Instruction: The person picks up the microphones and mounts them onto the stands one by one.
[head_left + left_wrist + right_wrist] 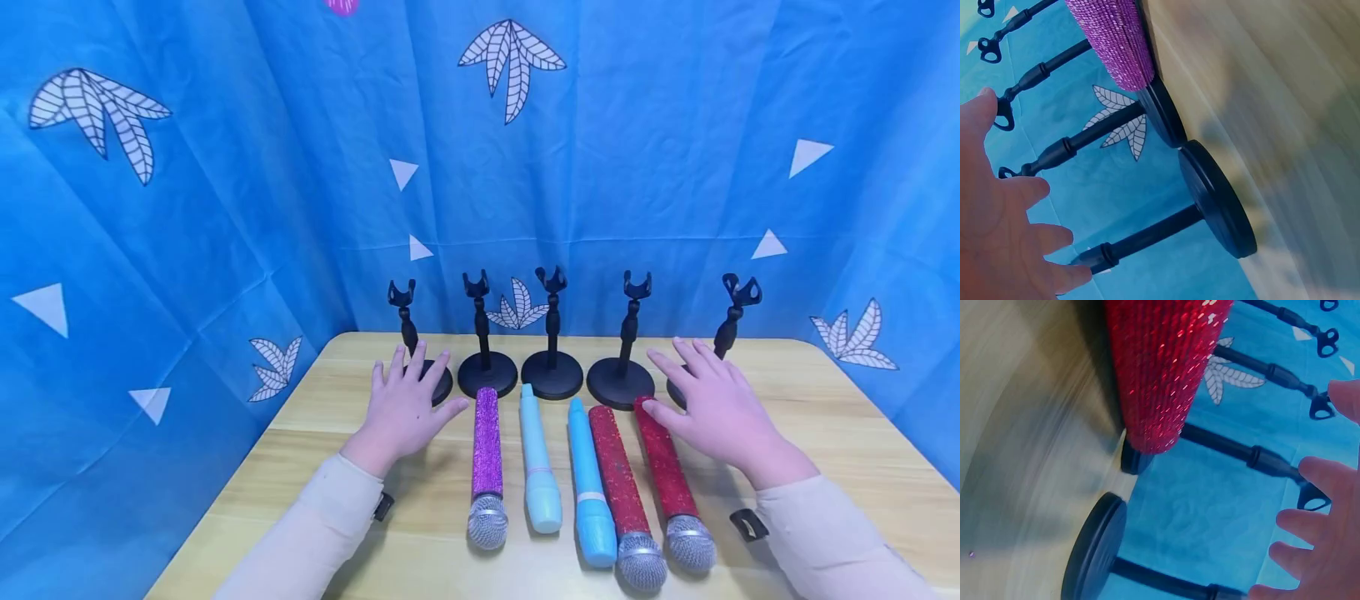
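Head view: left hand [408, 408] and right hand [720, 412], fingers spread, are hovering by five mics [587, 467], five stands [552, 375] standing far.

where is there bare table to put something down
Bare tabletop lies between the right sleeve and right edge, between the left sleeve and left edge, and between the left sleeve and purple microphone. The middle is crowded: four more microphones lie close together, with five black stands in a row behind.
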The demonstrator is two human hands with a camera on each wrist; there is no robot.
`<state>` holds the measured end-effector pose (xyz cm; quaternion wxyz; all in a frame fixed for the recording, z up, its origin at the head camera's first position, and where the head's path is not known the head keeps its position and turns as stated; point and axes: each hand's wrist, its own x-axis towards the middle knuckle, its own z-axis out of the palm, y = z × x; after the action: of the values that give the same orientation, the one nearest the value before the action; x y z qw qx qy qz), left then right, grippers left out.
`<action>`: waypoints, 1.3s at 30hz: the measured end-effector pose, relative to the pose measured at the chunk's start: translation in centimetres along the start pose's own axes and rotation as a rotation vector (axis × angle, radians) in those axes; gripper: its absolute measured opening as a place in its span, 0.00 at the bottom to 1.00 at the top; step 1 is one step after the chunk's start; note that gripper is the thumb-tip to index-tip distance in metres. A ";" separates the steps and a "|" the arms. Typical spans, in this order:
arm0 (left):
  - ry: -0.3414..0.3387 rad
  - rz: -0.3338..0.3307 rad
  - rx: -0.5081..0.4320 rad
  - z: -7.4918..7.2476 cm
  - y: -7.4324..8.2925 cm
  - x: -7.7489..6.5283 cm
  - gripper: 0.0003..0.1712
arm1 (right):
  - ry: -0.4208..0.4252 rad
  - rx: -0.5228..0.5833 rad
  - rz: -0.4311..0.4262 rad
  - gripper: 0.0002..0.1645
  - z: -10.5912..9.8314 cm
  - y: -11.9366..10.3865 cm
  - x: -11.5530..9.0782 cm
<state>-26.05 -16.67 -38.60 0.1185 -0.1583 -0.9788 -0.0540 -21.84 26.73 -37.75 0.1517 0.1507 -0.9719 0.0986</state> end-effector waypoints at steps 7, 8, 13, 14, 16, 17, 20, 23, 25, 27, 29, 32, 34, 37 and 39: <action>0.017 -0.016 -0.023 0.1 -1.3 0.0 0.56 | -0.018 -0.019 -0.043 0.48 -0.8 -1.6 0.3; 0.015 -0.016 -0.029 0.1 -1.5 0.0 0.55 | -0.027 -0.013 -0.047 0.48 -0.9 -1.9 0.4; 0.010 -0.024 -0.048 -0.1 -2.4 0.1 0.53 | -0.048 0.002 -0.085 0.47 -1.0 -3.3 1.0; 0.008 -0.027 -0.056 -0.1 -2.6 0.2 0.53 | -0.050 0.002 -0.097 0.46 -1.0 -3.5 1.1; 0.003 -0.034 -0.067 -0.1 -2.9 0.4 0.53 | -0.056 0.002 -0.121 0.45 -0.8 -4.1 1.3; 0.003 -0.035 -0.073 -0.1 -3.1 0.5 0.54 | -0.059 0.002 -0.132 0.45 -0.7 -4.5 1.4; 0.001 -0.042 -0.089 -0.1 -3.7 0.7 0.54 | -0.081 0.010 -0.155 0.45 -0.4 -5.6 1.7; 0.007 -0.049 -0.102 -0.1 -4.2 1.0 0.55 | -0.095 0.017 -0.194 0.44 -0.3 -7.0 2.1; 0.004 -0.056 -0.112 -0.3 -4.5 1.3 0.56 | -0.094 0.021 -0.237 0.43 -0.2 -7.9 2.5; 0.002 -0.066 -0.125 -0.3 -4.8 1.5 0.57 | -0.095 0.015 -0.284 0.41 0.0 -8.7 2.9; 0.000 -0.075 -0.146 -0.5 -5.0 1.8 0.57 | -0.103 0.009 -0.330 0.41 0.3 -9.5 3.4; 0.031 -0.082 -0.197 -0.6 -5.2 2.4 0.55 | -0.141 0.001 -0.384 0.40 0.9 -10.8 4.3; 0.060 -0.092 -0.247 -0.6 -5.2 2.8 0.53 | -0.168 -0.007 -0.418 0.40 1.3 -11.8 5.0; 0.095 -0.132 -0.343 -0.6 -5.4 3.2 0.52 | -0.209 -0.044 -0.471 0.39 1.8 -13.4 6.0; 0.106 -0.170 -0.414 -0.5 -5.6 3.5 0.52 | -0.238 -0.077 -0.508 0.39 2.2 -14.3 6.6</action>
<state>-31.01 -20.95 -37.63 0.1297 -0.0933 -0.9490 -0.2719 -23.79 11.12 -35.61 0.0621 0.3941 -0.9169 0.0023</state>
